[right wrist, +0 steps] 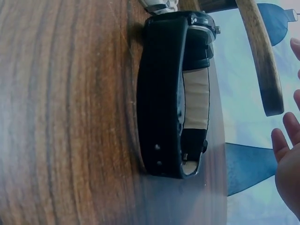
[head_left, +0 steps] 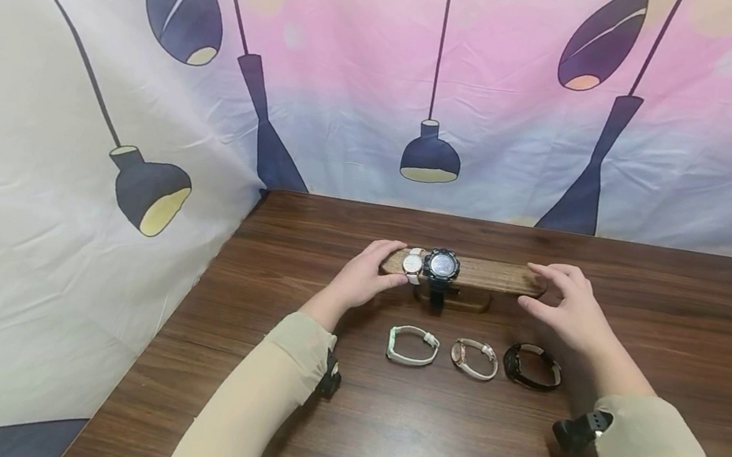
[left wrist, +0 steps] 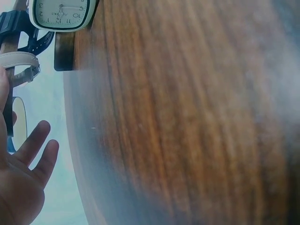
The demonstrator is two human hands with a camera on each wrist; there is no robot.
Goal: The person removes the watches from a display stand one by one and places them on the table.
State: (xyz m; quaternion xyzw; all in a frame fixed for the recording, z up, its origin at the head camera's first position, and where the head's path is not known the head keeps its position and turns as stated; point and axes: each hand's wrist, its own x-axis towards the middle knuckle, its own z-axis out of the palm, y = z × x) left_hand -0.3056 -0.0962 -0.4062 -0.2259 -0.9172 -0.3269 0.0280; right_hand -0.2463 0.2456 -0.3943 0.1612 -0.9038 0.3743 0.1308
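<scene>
A wooden T-bar watch stand (head_left: 493,276) carries a white-strapped watch (head_left: 413,265) at its left end and a chunky black digital watch (head_left: 442,265) beside it. My left hand (head_left: 362,272) pinches the bar's left end, thumb in front and fingers behind. At the other end, my right hand (head_left: 569,305) spreads thumb and fingers around the bar; the right wrist view shows a gap between these fingers and the bar's tip (right wrist: 272,101). In front lie a pale green watch (head_left: 413,346), a white-strapped watch with a rose-gold case (head_left: 475,358) and a black watch (head_left: 533,366).
The dark wooden table (head_left: 418,444) reaches back to a hanging cloth (head_left: 350,146) printed with lamps. More cloth hangs along the left. Small black devices (head_left: 330,376) sit at both wrists, near the sleeve cuffs.
</scene>
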